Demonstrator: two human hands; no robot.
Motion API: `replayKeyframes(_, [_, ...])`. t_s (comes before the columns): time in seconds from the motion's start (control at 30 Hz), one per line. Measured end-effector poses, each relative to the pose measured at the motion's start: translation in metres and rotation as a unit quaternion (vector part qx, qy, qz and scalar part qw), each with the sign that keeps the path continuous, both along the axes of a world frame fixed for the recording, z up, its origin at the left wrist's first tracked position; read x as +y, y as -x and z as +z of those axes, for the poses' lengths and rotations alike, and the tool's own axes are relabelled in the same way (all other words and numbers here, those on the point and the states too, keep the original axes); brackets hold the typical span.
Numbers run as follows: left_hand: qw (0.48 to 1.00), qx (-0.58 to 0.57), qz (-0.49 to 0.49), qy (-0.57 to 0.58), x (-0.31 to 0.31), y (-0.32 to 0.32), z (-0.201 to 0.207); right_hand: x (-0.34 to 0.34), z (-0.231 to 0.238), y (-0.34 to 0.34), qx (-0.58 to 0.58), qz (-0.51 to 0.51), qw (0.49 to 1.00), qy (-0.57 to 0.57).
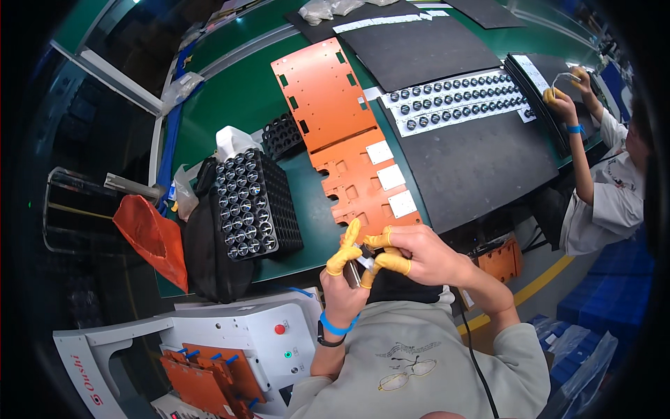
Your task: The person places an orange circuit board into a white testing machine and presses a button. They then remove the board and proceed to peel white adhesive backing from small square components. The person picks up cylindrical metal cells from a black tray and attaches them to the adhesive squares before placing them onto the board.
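Near the table's front edge, my left hand [342, 276] and my right hand [417, 255], both in yellow finger cots, are closed round a small dark-and-silver part [364, 261]. The fingers hide much of it, so its exact kind does not show. Just beyond my hands lies an orange fixture plate [324, 105] with cut-outs and slots. Along its right side sit three white square pieces [391, 177]. To the left stands a tall black tray [283, 209] filled with rows of round, shiny-topped parts [244, 202].
Black mats [481, 164] cover the right, with white strips of round black parts [457, 103]. A co-worker's hands [560, 99] hold a thin loop there. A smaller black tray [281, 137] and an orange bag [148, 234] are left. A grey machine [258, 342] stands lower left.
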State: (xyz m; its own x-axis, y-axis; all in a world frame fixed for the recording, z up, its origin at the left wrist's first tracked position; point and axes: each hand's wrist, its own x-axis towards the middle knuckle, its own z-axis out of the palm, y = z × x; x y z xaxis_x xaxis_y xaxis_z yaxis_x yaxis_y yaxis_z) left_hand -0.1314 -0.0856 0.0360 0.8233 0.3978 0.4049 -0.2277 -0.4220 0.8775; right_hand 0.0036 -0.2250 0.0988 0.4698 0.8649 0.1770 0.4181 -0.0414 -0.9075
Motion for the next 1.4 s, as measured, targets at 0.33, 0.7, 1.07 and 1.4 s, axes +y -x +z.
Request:
replayKeyframes(0.33, [0.982,0.096,0.062,-0.153,-0.003,-0.008,0.003,0.005,-0.009,0.006,-0.053,-0.087,0.986,0.135])
replayKeyframes(0.7, [0.967,0.139,0.045,-0.206,-0.013,-0.014,0.007,0.006,-0.019,0.002,-0.032,-0.101,0.979,0.173])
replayKeyframes(1.07, [0.97,0.109,0.066,0.205,-0.009,-0.017,0.011,-0.003,-0.048,-0.001,-0.045,-0.19,0.98,-0.043])
replayKeyframes(1.4, [0.96,0.033,-0.008,0.279,-0.005,-0.02,-0.006,0.001,-0.055,0.01,-0.021,-0.098,0.99,-0.1])
